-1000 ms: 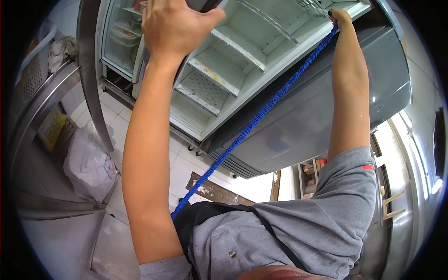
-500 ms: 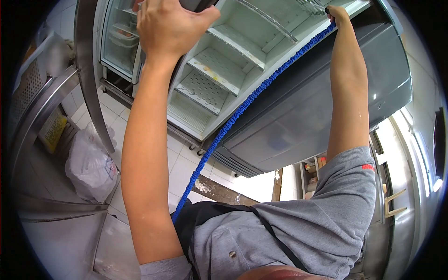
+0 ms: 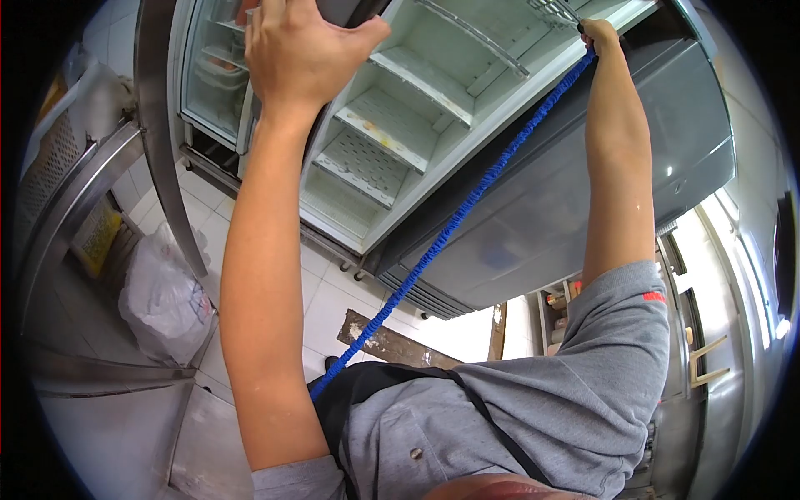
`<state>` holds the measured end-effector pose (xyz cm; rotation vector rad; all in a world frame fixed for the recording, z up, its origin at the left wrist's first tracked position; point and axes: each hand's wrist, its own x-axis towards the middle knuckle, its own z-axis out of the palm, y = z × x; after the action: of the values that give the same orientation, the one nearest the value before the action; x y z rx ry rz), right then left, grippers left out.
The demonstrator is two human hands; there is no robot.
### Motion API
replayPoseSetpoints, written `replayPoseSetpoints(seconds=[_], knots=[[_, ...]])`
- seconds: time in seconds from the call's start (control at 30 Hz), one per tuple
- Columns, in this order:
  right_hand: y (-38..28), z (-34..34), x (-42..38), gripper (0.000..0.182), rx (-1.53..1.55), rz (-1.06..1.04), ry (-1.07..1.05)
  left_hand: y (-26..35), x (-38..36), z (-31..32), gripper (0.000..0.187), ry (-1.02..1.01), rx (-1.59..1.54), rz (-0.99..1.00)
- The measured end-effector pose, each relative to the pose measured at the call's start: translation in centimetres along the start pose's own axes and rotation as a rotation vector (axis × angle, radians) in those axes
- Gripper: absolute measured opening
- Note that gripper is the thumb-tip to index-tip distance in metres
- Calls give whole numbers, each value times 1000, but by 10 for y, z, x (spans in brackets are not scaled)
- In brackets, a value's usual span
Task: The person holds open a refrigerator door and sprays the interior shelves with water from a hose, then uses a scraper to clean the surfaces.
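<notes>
My left hand [image 3: 304,54] is raised at the upper left with its thumb spread, beside the dark edge of an open fridge door. At the upper right my right hand [image 3: 600,35] is closed round the end of a blue ribbed hose [image 3: 467,208]. The hose runs taut from there down to my waist. A metal nozzle end [image 3: 554,12] sticks out of that hand towards the fridge. Between my arms stands the white fridge interior [image 3: 492,62], with a perforated shelf [image 3: 362,162] low inside.
A glass-door fridge [image 3: 217,75] stands at the upper left. Below it are a white plastic bag [image 3: 167,300] and steel table frames [image 3: 83,192]. A large grey cabinet side [image 3: 533,200] fills the right, with shelves [image 3: 554,312] beyond. The floor is tiled.
My right hand has lowered slightly, and more of the metal nozzle end shows. The hose has swung a little to the right. My left hand has barely moved.
</notes>
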<state>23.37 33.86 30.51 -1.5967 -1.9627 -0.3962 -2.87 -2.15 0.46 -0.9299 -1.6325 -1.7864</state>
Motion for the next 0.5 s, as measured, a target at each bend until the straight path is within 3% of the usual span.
replayPoseSetpoints(seconds=[0.4, 0.47, 0.5], knots=[[11, 56, -21, 22, 312, 223, 173, 3, 0, -3, 89, -8, -1, -1], [15, 75, -32, 23, 288, 159, 88, 3, 2, -3, 89, -16, -26, -2], [12, 88, -45, 29, 553, 265, 119, 0, 1, -1, 87, 20, -11, 43]])
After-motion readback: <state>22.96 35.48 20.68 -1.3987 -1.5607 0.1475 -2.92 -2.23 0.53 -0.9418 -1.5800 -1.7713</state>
